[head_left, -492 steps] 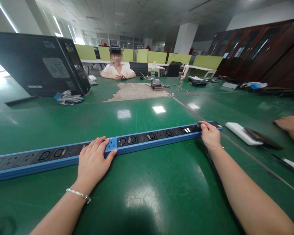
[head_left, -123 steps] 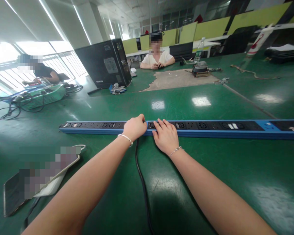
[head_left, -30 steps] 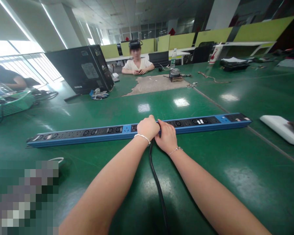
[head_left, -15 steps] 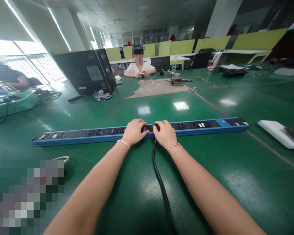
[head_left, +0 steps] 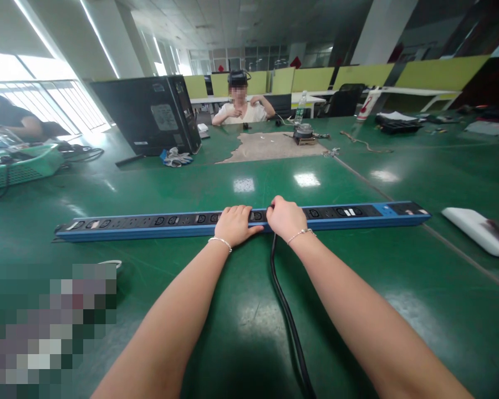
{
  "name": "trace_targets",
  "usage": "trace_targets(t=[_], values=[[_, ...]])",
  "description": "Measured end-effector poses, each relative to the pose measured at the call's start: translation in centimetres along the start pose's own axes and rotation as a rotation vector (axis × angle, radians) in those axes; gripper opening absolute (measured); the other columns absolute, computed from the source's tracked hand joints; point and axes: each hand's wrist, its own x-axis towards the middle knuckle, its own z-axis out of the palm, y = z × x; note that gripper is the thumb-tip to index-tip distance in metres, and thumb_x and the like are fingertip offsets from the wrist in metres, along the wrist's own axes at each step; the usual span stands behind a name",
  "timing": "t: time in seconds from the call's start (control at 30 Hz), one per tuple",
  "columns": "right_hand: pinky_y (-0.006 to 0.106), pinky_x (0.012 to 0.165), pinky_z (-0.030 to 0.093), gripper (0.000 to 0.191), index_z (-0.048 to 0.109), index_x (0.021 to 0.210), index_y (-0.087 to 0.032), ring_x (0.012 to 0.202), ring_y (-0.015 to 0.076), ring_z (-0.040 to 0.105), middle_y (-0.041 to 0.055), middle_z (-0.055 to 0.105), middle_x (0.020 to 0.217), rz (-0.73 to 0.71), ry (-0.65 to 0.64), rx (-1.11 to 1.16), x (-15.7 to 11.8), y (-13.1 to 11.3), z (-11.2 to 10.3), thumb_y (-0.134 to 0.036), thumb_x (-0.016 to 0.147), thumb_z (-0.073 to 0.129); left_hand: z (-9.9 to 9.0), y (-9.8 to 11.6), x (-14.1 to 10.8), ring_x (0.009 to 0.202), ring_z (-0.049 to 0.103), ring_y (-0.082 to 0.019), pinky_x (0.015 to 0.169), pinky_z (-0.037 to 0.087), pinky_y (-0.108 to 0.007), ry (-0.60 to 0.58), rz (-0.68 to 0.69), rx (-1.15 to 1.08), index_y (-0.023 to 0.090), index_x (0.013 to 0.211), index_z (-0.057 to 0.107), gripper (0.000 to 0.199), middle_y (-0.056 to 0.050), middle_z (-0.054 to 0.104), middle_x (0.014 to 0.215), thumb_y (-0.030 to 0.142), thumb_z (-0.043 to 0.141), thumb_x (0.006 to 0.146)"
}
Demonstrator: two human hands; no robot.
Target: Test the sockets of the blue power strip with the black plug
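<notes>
A long blue power strip [head_left: 183, 218] with a black face and several sockets lies crosswise on the green table. My left hand [head_left: 234, 226] grips it near the middle, fingers over the top and thumb along the near edge. Just to the right, my right hand [head_left: 286, 217] is closed at the strip's sockets, around the plug end of a black power cable [head_left: 279, 293]. The plug itself is mostly hidden by my fingers, so how deep it sits in the socket cannot be seen. From under that hand the cable runs down toward me.
A black computer case [head_left: 149, 116] and gloves [head_left: 176, 157] are at the back left, near a green basket [head_left: 29, 166]. A white device [head_left: 474, 231] lies at right. Across the table sits a person [head_left: 243, 111], with a bottle [head_left: 301, 108] nearby. Another person is at far left.
My left thumb has moved down to the strip's near edge. My right hand has turned, its knuckles higher over the plug. The person opposite has raised both hands off the table.
</notes>
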Motion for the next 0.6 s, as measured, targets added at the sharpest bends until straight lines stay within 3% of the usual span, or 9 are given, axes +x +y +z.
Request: trace_targets(t=[0.1,0.17,0.33,0.43,0.6], values=[[0.034,0.079,0.045,0.032,0.059,0.110,-0.021,0.091,0.0253,0.064,0.0098,0.069,0.095,-0.028,0.161,0.055,0.2,0.2,-2.3,-0.035,0.088,0.041,0.0,0.0,0.0,0.106,0.055,-0.027,0.092,0.037,-0.039,0.004,0.004,-0.006,0.016,0.121,0.050,0.067,-0.011,0.062,0.114,0.068,0.044,0.080],[0.033,0.079,0.045,0.031,0.061,0.109,-0.022,0.092,0.0243,0.064,0.0084,0.069,0.097,-0.033,0.189,0.084,0.8,1.4,-3.5,-0.036,0.087,0.044,0.0,0.0,0.0,0.108,0.054,-0.027,0.093,0.037,-0.039,0.001,0.002,-0.016,0.015,0.122,0.050,0.067,-0.011,0.062,0.116,0.068,0.041,0.081],[0.032,0.074,0.045,0.030,0.063,0.105,-0.023,0.088,0.0232,0.063,0.0085,0.069,0.095,0.121,0.092,0.056,2.4,8.6,-4.5,-0.035,0.085,0.045,-0.1,0.0,0.1,0.111,0.053,-0.027,0.095,0.036,-0.041,-0.020,-0.019,-0.059,0.015,0.123,0.050,0.067,-0.011,0.061,0.120,0.067,0.033,0.084],[0.031,0.074,0.045,0.030,0.064,0.103,-0.023,0.089,0.0232,0.062,0.0083,0.069,0.099,0.114,0.019,-0.003,2.6,12.8,-4.4,-0.035,0.085,0.042,-0.1,0.0,0.2,0.111,0.053,-0.027,0.096,0.036,-0.041,-0.020,-0.022,-0.055,0.016,0.123,0.051,0.064,-0.010,0.061,0.119,0.065,0.032,0.085],[0.032,0.075,0.045,0.033,0.063,0.106,-0.023,0.089,0.0234,0.063,0.0083,0.069,0.098,0.113,-0.046,-0.101,2.3,15.8,-3.8,-0.037,0.086,0.041,-0.3,0.1,0.1,0.112,0.053,-0.027,0.096,0.037,-0.041,-0.025,-0.027,-0.050,0.016,0.123,0.051,0.064,-0.011,0.061,0.118,0.064,0.033,0.085]])
